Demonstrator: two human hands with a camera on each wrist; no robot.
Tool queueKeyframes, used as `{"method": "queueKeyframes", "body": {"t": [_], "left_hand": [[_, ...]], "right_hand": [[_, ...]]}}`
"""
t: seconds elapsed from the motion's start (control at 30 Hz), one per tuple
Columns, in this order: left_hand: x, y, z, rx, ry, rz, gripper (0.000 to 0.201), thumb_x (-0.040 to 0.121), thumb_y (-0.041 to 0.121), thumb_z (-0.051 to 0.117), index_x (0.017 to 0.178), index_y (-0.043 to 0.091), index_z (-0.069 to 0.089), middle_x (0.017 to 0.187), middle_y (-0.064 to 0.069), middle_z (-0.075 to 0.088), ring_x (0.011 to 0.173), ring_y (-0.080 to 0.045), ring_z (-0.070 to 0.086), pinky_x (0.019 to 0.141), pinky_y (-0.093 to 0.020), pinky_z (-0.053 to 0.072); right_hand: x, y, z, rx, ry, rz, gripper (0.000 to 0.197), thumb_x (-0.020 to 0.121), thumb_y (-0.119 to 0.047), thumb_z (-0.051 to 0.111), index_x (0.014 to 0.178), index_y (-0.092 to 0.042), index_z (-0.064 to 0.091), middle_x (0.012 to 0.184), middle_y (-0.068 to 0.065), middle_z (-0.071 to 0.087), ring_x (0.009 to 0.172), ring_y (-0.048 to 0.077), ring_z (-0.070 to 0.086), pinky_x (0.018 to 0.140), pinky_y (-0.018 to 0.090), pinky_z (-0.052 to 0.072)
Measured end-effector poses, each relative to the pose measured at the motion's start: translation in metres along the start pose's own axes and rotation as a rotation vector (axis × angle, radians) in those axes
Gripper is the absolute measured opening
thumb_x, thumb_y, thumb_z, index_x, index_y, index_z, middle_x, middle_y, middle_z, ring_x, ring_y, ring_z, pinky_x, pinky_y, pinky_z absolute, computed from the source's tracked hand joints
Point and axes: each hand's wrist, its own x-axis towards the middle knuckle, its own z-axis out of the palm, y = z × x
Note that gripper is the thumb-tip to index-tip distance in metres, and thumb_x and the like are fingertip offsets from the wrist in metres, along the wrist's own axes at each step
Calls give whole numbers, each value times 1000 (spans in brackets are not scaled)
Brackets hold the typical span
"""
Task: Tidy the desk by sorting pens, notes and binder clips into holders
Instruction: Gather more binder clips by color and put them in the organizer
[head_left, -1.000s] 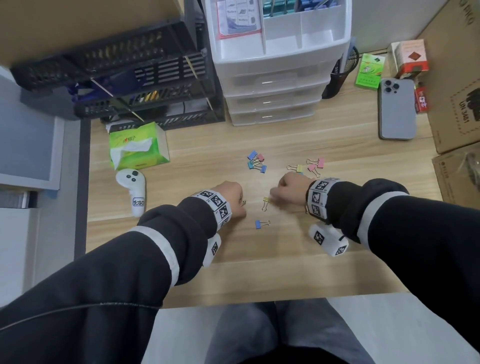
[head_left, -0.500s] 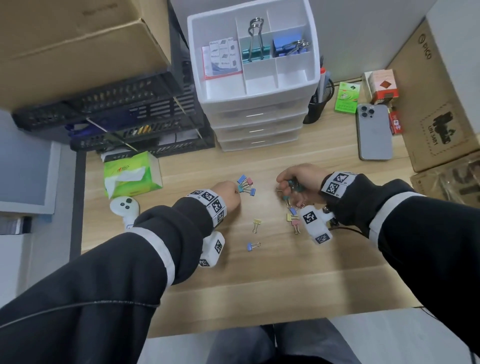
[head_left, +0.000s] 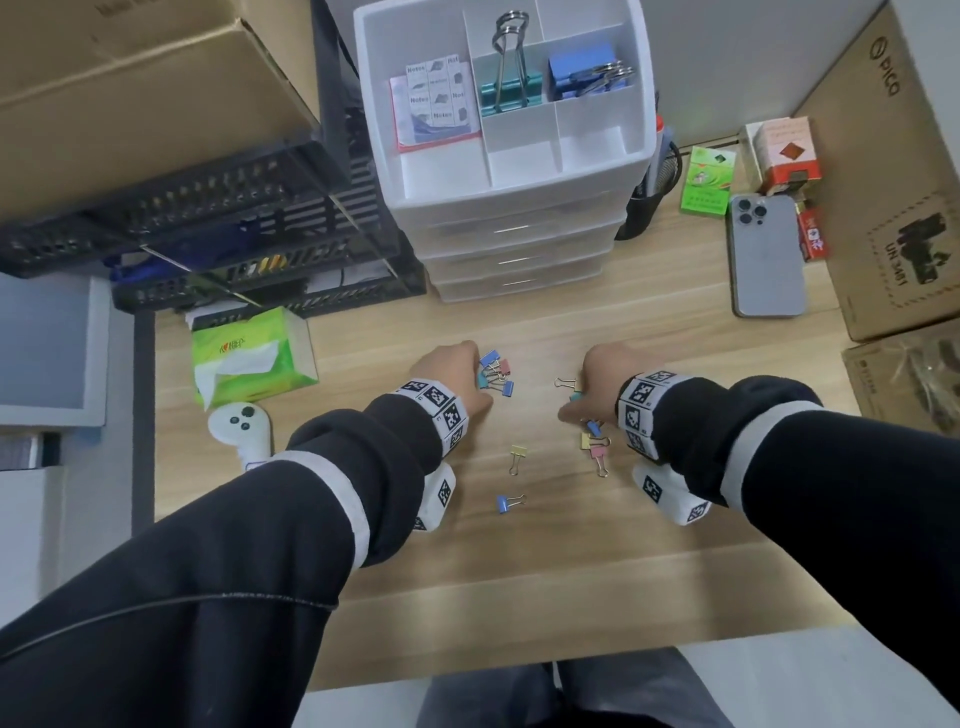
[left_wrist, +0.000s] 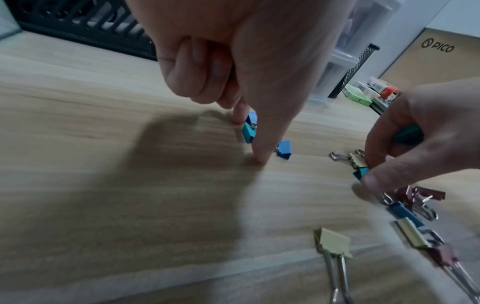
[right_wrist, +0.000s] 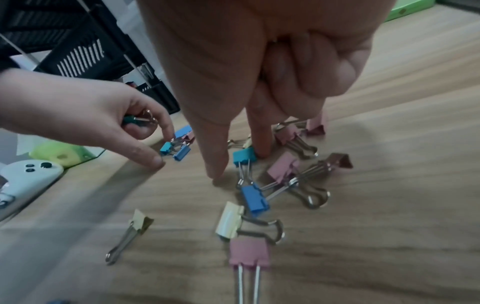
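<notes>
The left hand (head_left: 457, 379) pinches a teal clip (right_wrist: 165, 148) in a small pile. The right hand (head_left: 597, 379) pinches another teal clip (right_wrist: 242, 157). Both rest on the worktop (head_left: 571, 571).

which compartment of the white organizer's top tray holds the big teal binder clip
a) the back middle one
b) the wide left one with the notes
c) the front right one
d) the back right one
a: in the head view the big teal binder clip stands in the back middle compartment of the white organizer, with the notes to its left and blue clips to its right.
</notes>
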Motion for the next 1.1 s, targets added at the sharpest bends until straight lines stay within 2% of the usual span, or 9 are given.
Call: {"method": "queueKeyframes", "body": {"t": [0.17,0.27,0.33,0.43,0.57,0.7,0.8,0.9,1.1], "left_hand": [[6,-2,1,18,21,52,19,86,31,67,103,23,64,100,1,68,87,-25,64,72,-31,52],[7,-1,-1,57,-20,59,17,87,30,63,101,22,64,98,-1,66,86,-25,63,70,-31,51],[4,1,-4,82,-69,57,17,85,34,62,95,20,62,91,-2,65,80,-24,63,65,-30,49],[0,2,-5,108,-116,58,24,92,39,53,91,17,61,83,-3,63,72,-22,60,61,-29,47],[-3,0,-12,110,-148,88,33,97,37,45,97,12,66,92,-9,68,80,-27,63,68,-32,49],[-8,4,-26,7,-143,90,36,95,36,48,101,9,70,99,-12,70,92,-32,65,77,-35,52],[-17,14,-39,-58,-113,96,30,95,33,52,85,7,65,83,-7,60,79,-27,55,62,-30,40],[-25,27,-53,-138,-63,107,30,96,26,51,71,11,55,69,1,52,69,-23,50,55,-27,34],[-37,59,-83,-132,-7,238,18,96,18,47,88,10,62,81,-7,64,79,-26,58,67,-33,43]], "right_hand": [[1,-7,-6,-14,-20,21,19,60,-24,72,74,-12,68,68,3,69,61,22,67,52,25,53],[2,-8,-9,38,-55,27,23,62,-33,69,71,-12,69,65,1,69,61,22,69,58,30,57],[4,-4,-11,114,-70,34,33,73,-44,61,72,-11,69,67,2,70,65,23,69,66,32,59],[7,5,-17,221,-45,68,36,88,-39,50,75,-8,61,75,6,68,68,23,64,66,29,52],[7,13,-23,364,-48,45,24,92,-29,48,80,-11,56,78,9,58,70,24,52,69,32,45],[2,22,-36,590,-144,148,21,85,-18,47,72,-7,59,70,12,60,47,21,43,46,25,35],[-1,29,-42,863,-312,269,21,89,-10,45,73,-5,57,64,13,58,41,15,34,37,17,28],[-5,24,-48,1190,-373,300,15,98,-5,45,89,-1,56,63,12,53,40,14,43,40,22,42],[-21,-3,-53,1448,-410,225,19,100,-10,48,87,1,57,65,15,60,57,24,64,48,29,57]]}}
